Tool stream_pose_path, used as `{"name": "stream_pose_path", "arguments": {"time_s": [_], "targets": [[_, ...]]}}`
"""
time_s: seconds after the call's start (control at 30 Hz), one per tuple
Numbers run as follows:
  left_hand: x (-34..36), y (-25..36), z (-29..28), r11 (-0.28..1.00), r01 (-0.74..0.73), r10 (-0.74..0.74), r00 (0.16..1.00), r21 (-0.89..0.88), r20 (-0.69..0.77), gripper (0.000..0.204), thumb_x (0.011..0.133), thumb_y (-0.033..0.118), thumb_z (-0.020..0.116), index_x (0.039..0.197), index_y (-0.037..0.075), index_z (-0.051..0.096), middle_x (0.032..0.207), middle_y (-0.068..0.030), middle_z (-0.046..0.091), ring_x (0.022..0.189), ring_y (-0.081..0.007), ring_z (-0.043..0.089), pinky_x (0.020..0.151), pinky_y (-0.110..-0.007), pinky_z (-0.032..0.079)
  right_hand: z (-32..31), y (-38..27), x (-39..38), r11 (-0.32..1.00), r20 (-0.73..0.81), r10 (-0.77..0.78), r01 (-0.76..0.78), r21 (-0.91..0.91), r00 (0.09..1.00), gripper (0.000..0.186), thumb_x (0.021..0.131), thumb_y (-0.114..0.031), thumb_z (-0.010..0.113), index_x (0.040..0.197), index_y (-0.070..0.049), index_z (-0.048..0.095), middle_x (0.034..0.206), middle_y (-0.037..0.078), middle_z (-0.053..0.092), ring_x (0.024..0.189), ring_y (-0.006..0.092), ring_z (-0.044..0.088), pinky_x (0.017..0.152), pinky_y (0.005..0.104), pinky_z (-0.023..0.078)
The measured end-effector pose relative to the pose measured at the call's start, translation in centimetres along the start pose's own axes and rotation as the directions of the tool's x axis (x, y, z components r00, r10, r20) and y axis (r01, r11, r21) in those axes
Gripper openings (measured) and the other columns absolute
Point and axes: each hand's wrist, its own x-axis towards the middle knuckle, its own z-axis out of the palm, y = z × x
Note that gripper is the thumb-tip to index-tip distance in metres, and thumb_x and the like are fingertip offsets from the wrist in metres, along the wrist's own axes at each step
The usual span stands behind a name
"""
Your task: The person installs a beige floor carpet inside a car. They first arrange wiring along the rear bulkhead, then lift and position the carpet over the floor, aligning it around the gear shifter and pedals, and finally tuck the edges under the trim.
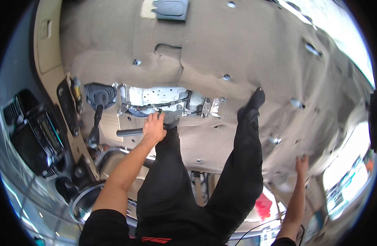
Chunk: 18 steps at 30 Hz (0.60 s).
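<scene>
My left hand (155, 128) lies over the black handbrake lever (129, 132), its fingers apart and reaching past the lever toward the metal opening in the floor. The fingertips are beside the cables and bracket (178, 107), and what they touch there is unclear. On the far right, my right hand (302, 163) is closed at the brown floor carpet (237, 45), near its lower right edge. Whatever lies inside those fingers is hidden.
A gear stick (99, 110) with a black boot rises left of the opening. The dashboard (37, 135) and steering wheel (84, 201) fill the left side. My black-clad legs stand between the hands. Round holes dot the carpet, and a grey plastic piece (172, 9) lies at the top.
</scene>
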Motion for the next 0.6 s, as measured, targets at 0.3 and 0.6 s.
{"name": "stream_pose_path", "arguments": {"time_s": [0.3, 0.6], "targets": [[22.1, 5.6, -12.9, 0.885, -0.201, -0.052, 0.854, -0.421, -0.517, 0.047, 0.088, 0.004, 0.058, 0.135, 0.006, 0.057, 0.131, -0.0216, 0.066, 0.124, -0.0437, 0.062, 0.104, -0.051, 0.050, -2.8, 8.2, 22.3, 0.964, 0.031, -0.267, 0.268, -0.008, 0.963, 0.050, 0.099, -0.033, 0.069, 0.137, -0.003, 0.062, 0.109, 0.021, 0.074, 0.101, 0.0305, 0.073, 0.086, 0.0416, 0.057], [28.5, 6.0, -15.0, 0.910, 0.384, -0.361, 0.919, 0.155, -0.156, 0.030, 0.100, 0.025, 0.061, 0.126, 0.009, 0.063, 0.130, -0.0170, 0.068, 0.124, -0.0372, 0.065, 0.103, -0.049, 0.054, -2.5, 9.3, 18.0, 0.977, 0.377, 0.095, -0.158, 0.140, 0.921, 0.034, 0.099, -0.025, 0.066, 0.121, 0.001, 0.064, 0.069, 0.013, 0.065, 0.064, 0.0232, 0.062, 0.065, 0.0410, 0.051]]}}
